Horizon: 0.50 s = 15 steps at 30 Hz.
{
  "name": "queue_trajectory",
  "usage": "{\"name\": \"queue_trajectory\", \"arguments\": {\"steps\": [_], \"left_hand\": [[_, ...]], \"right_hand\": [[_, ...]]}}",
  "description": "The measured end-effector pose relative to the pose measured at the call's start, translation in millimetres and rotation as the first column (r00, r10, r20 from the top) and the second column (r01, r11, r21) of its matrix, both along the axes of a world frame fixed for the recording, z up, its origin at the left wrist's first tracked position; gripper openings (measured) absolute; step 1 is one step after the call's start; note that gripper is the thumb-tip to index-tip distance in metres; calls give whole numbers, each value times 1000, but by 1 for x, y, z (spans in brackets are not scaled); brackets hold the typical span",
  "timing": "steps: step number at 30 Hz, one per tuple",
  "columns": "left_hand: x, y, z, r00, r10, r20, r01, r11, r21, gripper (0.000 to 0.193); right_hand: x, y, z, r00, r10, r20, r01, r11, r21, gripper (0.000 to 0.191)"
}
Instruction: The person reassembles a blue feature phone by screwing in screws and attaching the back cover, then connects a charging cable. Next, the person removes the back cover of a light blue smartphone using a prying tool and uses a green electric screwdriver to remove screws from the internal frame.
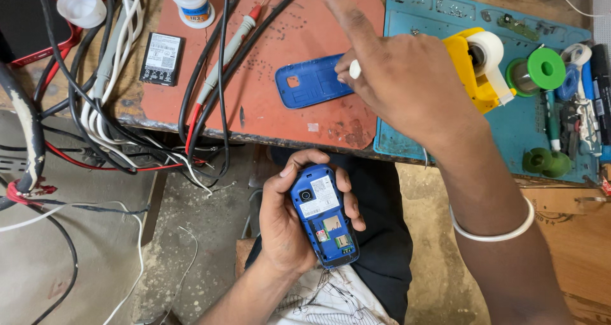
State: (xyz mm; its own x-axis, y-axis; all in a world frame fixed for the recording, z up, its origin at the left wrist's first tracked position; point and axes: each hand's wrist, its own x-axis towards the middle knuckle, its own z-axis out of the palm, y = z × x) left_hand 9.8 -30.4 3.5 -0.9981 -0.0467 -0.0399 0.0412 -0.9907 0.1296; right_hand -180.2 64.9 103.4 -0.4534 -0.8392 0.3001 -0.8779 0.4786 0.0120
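My left hand (286,226) grips a blue mobile phone (324,217) below the table edge, back side up, with its cover off and the battery bay bare. My right hand (398,70) hovers over the red mat (280,115), index finger stretched out, and pinches a small white object (354,69) between thumb and fingers. Just left of that hand the phone's blue back cover (312,81) lies on the mat, partly hidden by the fingers. A black battery (161,59) rests further left on the mat.
Red and black multimeter probes (232,42) and a tangle of cables (108,77) cross the left side. A blue work mat (528,127) on the right holds a yellow tape dispenser (477,64), green solder spool (541,70) and tools. A white jar (191,3) stands at the back.
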Motion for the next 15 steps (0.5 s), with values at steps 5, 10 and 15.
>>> {"name": "queue_trajectory", "arguments": {"steps": [5, 10, 15], "left_hand": [[0, 1, 2, 999, -16, -36, 17, 999, 47, 37], [0, 1, 3, 998, -15, -68, 19, 998, 68, 35], [1, 2, 3, 997, -29, -67, 34, 997, 74, 35]], "right_hand": [[5, -8, -10, 965, 13, -262, 30, 987, 160, 78], [-3, -8, -11, 979, 65, -195, -47, 995, 93, 76], [-8, -10, -6, 989, 62, -135, -49, 994, 97, 76]]}}
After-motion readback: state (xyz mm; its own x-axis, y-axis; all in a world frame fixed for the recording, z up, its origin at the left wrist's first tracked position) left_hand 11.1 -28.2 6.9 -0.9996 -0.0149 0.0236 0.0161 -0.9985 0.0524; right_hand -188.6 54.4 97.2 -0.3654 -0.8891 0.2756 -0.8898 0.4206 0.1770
